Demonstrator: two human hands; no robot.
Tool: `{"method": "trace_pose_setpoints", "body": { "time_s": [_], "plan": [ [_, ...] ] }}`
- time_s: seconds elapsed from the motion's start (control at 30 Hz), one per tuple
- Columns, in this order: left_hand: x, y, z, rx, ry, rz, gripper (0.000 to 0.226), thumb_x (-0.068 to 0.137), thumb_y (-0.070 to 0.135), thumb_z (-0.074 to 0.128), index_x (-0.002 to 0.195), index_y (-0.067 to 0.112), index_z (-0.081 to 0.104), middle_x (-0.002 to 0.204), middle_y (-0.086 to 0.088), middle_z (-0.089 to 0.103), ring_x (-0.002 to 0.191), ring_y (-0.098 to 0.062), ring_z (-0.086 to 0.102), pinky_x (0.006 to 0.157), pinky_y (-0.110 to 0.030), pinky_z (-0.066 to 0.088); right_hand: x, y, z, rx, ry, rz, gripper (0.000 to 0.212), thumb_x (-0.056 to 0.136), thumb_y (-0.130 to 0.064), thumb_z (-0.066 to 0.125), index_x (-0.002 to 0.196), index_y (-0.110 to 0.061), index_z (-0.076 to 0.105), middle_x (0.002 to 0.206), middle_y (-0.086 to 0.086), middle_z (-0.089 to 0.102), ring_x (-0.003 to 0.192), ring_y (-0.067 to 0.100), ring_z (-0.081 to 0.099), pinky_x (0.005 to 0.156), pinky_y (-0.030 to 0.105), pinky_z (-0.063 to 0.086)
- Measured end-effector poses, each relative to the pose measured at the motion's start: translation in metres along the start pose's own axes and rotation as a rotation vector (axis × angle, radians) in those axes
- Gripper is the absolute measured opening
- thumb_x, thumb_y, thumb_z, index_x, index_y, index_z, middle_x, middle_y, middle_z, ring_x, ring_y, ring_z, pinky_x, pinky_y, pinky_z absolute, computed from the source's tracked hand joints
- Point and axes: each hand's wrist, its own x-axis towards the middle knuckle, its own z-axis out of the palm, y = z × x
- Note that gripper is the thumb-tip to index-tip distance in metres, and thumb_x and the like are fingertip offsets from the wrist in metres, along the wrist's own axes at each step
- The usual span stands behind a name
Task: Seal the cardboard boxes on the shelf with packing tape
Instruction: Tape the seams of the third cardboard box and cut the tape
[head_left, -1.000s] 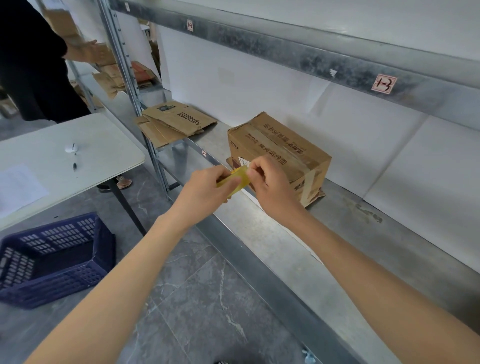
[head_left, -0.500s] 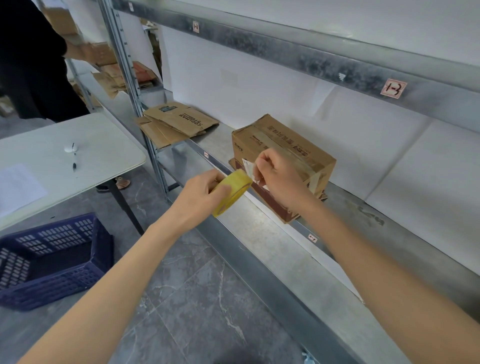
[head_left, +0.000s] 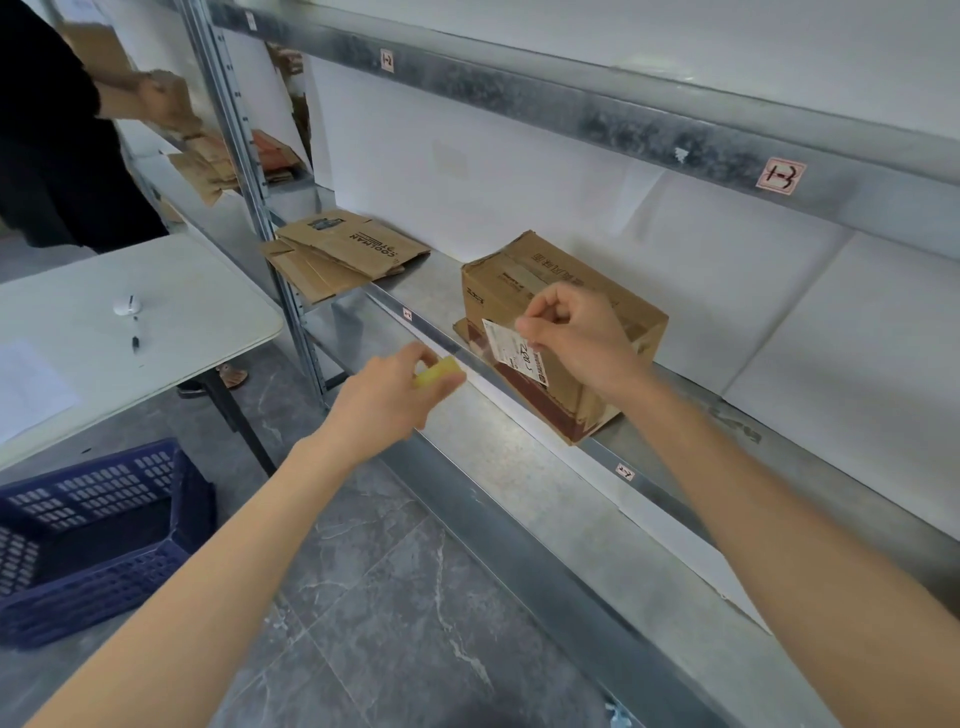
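Left hand (head_left: 384, 402), fingers grasping yellow tape roll (head_left: 440, 372); right hand (head_left: 579, 340), fingers pinching its clear strip (head_left: 480, 352) before brown cardboard box (head_left: 519, 280).

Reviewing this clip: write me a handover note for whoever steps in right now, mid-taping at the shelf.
Left hand: holds the yellow tape roll just off the shelf edge.
Right hand: pinches the free end of a clear strip drawn from the roll, in front of the labelled end of the cardboard box.
The box stands on the shelf; flattened cardboard lies further left.
Done: strip pulled out.
Left: stick it down, press, cut. Cannot tell whether it touches the box yet.
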Motion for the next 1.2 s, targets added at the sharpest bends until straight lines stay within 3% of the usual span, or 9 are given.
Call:
{"method": "trace_pose_setpoints", "body": {
  "time_s": [0.17, 0.23, 0.33, 0.43, 0.57, 0.67, 0.83, 0.97, 1.2],
  "plan": [
    [-0.014, -0.002, 0.007, -0.306, -0.075, 0.140, 0.017, 0.087, 0.040, 0.048, 0.103, 0.044, 0.050, 0.066, 0.007, 0.068, 0.058, -0.009, 0.064, 0.059, -0.022, 0.050, 0.002, 0.011, -0.024, -0.006, -0.020, 0.008, 0.024, 0.086, -0.017, 0.066, 0.095, -0.034, 0.050, 0.069, -0.009, 0.066, 0.066, -0.001, 0.062, 0.079, 0.026, 0.047],
    [-0.011, -0.001, 0.005, -0.160, -0.034, 0.084, 0.007, 0.091, 0.041, 0.051, 0.098, 0.042, 0.052, 0.063, 0.005, 0.067, 0.055, -0.008, 0.064, 0.059, -0.026, 0.050, 0.004, 0.014, -0.030, -0.020, -0.037, -0.007, 0.025, 0.087, -0.019, 0.065, 0.095, -0.037, 0.049, 0.069, -0.012, 0.066, 0.069, -0.002, 0.062, 0.078, 0.025, 0.045],
    [-0.010, 0.003, 0.009, 0.069, 0.031, -0.055, 0.019, 0.089, 0.054, 0.049, 0.097, 0.037, 0.054, 0.066, 0.004, 0.064, 0.050, -0.010, 0.062, 0.055, -0.025, 0.046, 0.007, 0.019, -0.042, -0.005, -0.028, -0.028, 0.024, 0.087, -0.018, 0.064, 0.093, -0.035, 0.050, 0.069, -0.013, 0.065, 0.069, -0.002, 0.062, 0.078, 0.026, 0.045],
    [-0.012, 0.020, 0.018, -0.203, 0.030, 0.021, 0.014, 0.090, 0.046, 0.049, 0.092, 0.041, 0.063, 0.058, -0.001, 0.063, 0.049, -0.009, 0.057, 0.054, -0.023, 0.046, 0.011, 0.029, -0.063, 0.004, -0.010, -0.001, 0.020, 0.088, -0.015, 0.063, 0.092, -0.032, 0.052, 0.076, -0.009, 0.065, 0.072, 0.005, 0.062, 0.078, 0.029, 0.048],
    [-0.005, 0.039, 0.026, -0.457, -0.139, 0.058, 0.023, 0.082, 0.041, 0.050, 0.096, 0.052, 0.064, 0.080, -0.003, 0.071, 0.072, -0.007, 0.066, 0.067, -0.017, 0.050, 0.020, 0.038, -0.099, 0.103, 0.015, 0.005, 0.020, 0.088, -0.006, 0.061, 0.092, -0.022, 0.051, 0.077, 0.000, 0.062, 0.062, 0.005, 0.059, 0.062, 0.021, 0.051],
    [0.003, 0.043, 0.044, -0.326, -0.116, 0.031, 0.012, 0.089, 0.040, 0.057, 0.090, 0.050, 0.065, 0.076, -0.001, 0.072, 0.069, -0.004, 0.064, 0.065, -0.016, 0.049, 0.025, 0.047, -0.121, 0.118, -0.033, -0.023, 0.023, 0.088, -0.003, 0.060, 0.089, -0.022, 0.047, 0.071, -0.002, 0.060, 0.061, 0.006, 0.059, 0.060, 0.020, 0.051],
    [0.014, 0.062, 0.074, -0.181, 0.085, -0.031, 0.008, 0.081, 0.053, 0.055, 0.083, 0.046, 0.059, 0.053, 0.006, 0.064, 0.044, -0.004, 0.056, 0.043, -0.014, 0.043, 0.028, 0.079, -0.141, 0.104, -0.011, -0.044, 0.025, 0.087, 0.002, 0.058, 0.085, -0.020, 0.045, 0.071, 0.004, 0.055, 0.058, 0.009, 0.055, 0.060, 0.021, 0.050],
    [0.018, 0.074, 0.086, 0.145, 0.176, -0.115, 0.017, 0.082, 0.061, 0.053, 0.081, 0.044, 0.056, 0.059, 0.017, 0.055, 0.054, -0.003, 0.056, 0.051, -0.021, 0.038, 0.036, 0.094, -0.162, 0.131, 0.013, -0.090, 0.027, 0.085, 0.003, 0.058, 0.082, -0.020, 0.043, 0.067, 0.004, 0.054, 0.053, 0.008, 0.053, 0.057, 0.019, 0.049],
    [0.013, 0.093, 0.102, -0.074, 0.249, -0.048, 0.017, 0.091, 0.025, 0.051, 0.094, 0.034, 0.066, 0.066, 0.007, 0.062, 0.060, -0.011, 0.057, 0.056, -0.024, 0.044, 0.053, 0.118, -0.179, 0.148, 0.027, -0.102, 0.026, 0.085, 0.002, 0.056, 0.083, -0.021, 0.044, 0.069, 0.000, 0.052, 0.051, 0.009, 0.051, 0.055, 0.019, 0.048]
  ]
}}
